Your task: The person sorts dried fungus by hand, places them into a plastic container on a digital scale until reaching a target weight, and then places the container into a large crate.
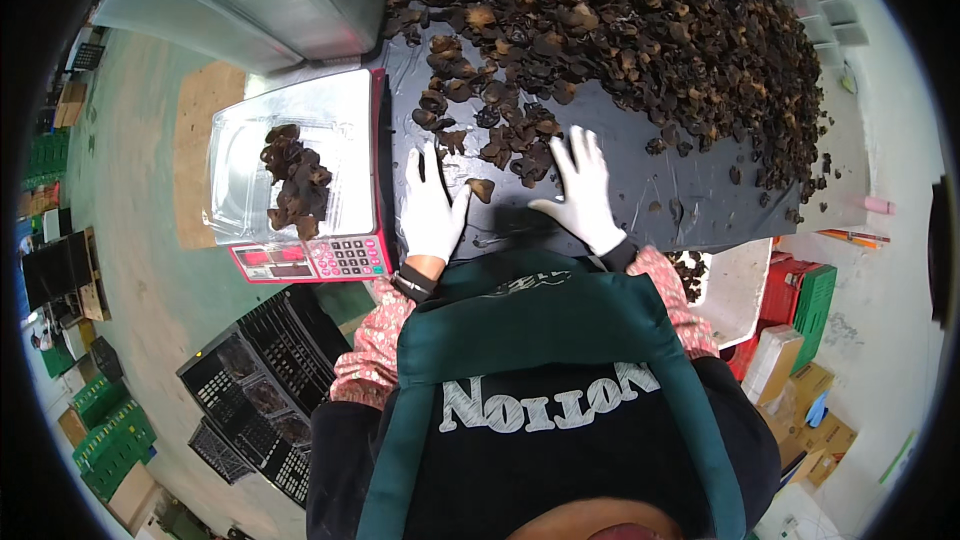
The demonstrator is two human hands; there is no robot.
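Note:
A large heap of dark brown wood ear mushrooms (620, 30) spreads over a table covered with black plastic sheeting (630, 180). My left hand (432, 215), in a white glove, lies on the sheeting beside the scale with its fingers apart. One loose mushroom piece (481, 189) sits by its thumb. My right hand (585, 195), also white-gloved, has its fingers spread next to a small cluster of mushrooms (525, 140). Neither hand holds anything. On the left, a red and silver weighing scale (352, 140) carries a clear plastic tray with a small pile of mushrooms (298, 185).
A tall translucent bin (250, 0) stands behind the scale. Black crates (270, 380) are on the floor at lower left. Under the table's right side is a white tub (735, 290), near a green crate (815, 315) and cardboard boxes (810, 420).

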